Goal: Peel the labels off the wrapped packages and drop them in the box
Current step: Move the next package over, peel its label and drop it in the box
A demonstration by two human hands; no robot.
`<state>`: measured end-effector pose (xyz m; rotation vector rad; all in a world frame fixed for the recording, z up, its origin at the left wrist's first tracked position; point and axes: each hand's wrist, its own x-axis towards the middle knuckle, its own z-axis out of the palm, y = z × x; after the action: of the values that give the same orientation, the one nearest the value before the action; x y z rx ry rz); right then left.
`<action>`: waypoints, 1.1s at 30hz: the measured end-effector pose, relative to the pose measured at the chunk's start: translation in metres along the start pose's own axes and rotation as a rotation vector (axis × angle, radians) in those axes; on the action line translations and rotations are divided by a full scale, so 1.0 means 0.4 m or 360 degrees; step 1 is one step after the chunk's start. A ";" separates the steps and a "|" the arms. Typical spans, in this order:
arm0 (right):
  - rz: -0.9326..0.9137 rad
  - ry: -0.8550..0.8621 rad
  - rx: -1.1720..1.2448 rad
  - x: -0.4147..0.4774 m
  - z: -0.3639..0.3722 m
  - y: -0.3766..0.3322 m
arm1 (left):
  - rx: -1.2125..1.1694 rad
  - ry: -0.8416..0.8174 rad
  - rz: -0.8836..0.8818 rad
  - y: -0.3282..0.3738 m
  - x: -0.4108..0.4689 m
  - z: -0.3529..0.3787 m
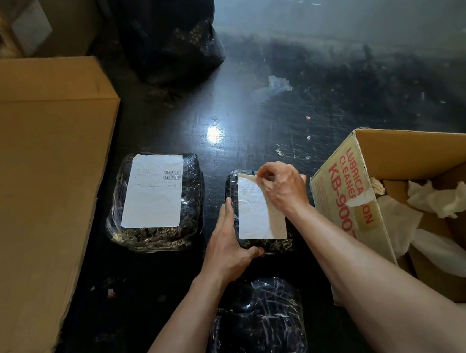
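A small black package (273, 245) wrapped in clear film lies on the dark floor in the middle. Its white label (254, 217) faces up. My right hand (283, 187) pinches the label's far right corner. My left hand (229, 244) holds the package's left side, thumb curled round its near edge. A larger wrapped package (158, 239) lies to the left with a white barcode label (154, 190) on top. A third wrapped package (258, 329) without a visible label lies between my forearms. An open cardboard box (346, 196) stands at the right, holding crumpled white labels (441, 199).
A big closed cardboard carton (28, 180) fills the left side. A black plastic bag (170, 33) stands at the back. More cartons (26, 25) are at the top left. Scraps of paper litter the dark, shiny floor (332, 94).
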<state>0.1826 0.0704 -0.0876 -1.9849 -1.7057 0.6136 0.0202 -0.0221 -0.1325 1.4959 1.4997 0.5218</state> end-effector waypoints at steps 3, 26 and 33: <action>0.0054 -0.0060 0.0013 0.017 -0.009 0.003 | 0.0031 -0.0017 0.0023 0.003 0.000 0.003; -0.0076 0.0283 0.0123 -0.028 0.040 0.010 | -0.0204 0.0130 0.0029 -0.015 0.018 0.016; -0.0041 0.0342 0.0133 -0.049 0.043 0.008 | -0.0204 0.0165 0.0021 -0.008 0.018 0.020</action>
<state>0.1722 0.0515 -0.1024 -1.8934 -1.5493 0.4376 0.0262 -0.0181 -0.1411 1.3982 1.5069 0.6994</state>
